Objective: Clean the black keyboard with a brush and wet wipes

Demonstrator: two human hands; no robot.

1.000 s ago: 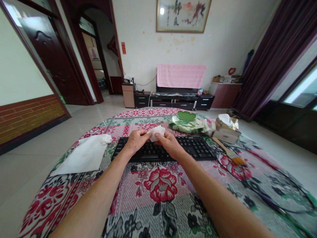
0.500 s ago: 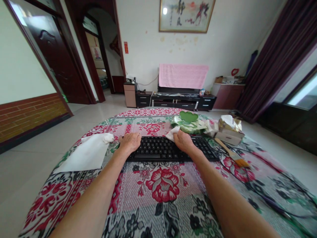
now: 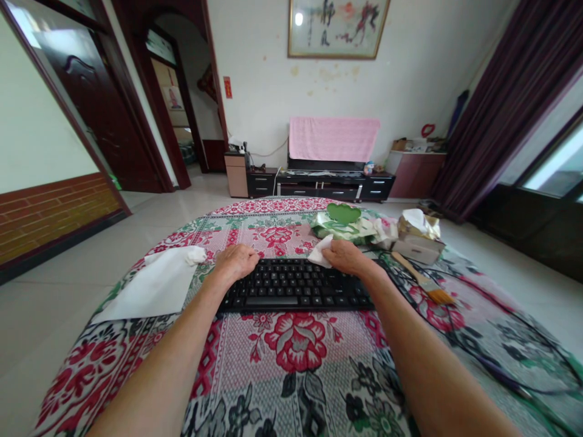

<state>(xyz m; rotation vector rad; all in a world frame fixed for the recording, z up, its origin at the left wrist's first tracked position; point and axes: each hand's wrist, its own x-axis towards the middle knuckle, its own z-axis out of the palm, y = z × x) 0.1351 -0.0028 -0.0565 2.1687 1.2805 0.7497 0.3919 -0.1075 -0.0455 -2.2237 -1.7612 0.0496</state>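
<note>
**Both Ends Wanted an Even Hold**

The black keyboard (image 3: 282, 284) lay across the middle of the tabletop (image 3: 255, 388), its long space bar toward the person. The left hand (image 3: 237, 262) was curled about its left end, fingers folded in, their tips hidden. The right hand's (image 3: 348, 256) grip pinched a crumpled white wipe (image 3: 321, 252) at the far edge, and that hand covered some of the keys on the right (whether its lower fingers also held the casing could not be told).

A good hold here probably called for even pressure from both sides, so that the board would neither twist nor skid on the cloth. The wipe seemed best bunched small and pinched firmly, with no loose corner to catch between keycaps. The cable (image 3: 498, 369), lying among the clutter to the right, needed slack, since a tug might have dragged the brush (image 3: 421, 278) along. The white sheet (image 3: 150, 285) lay well apart, left of the left hand.
</note>
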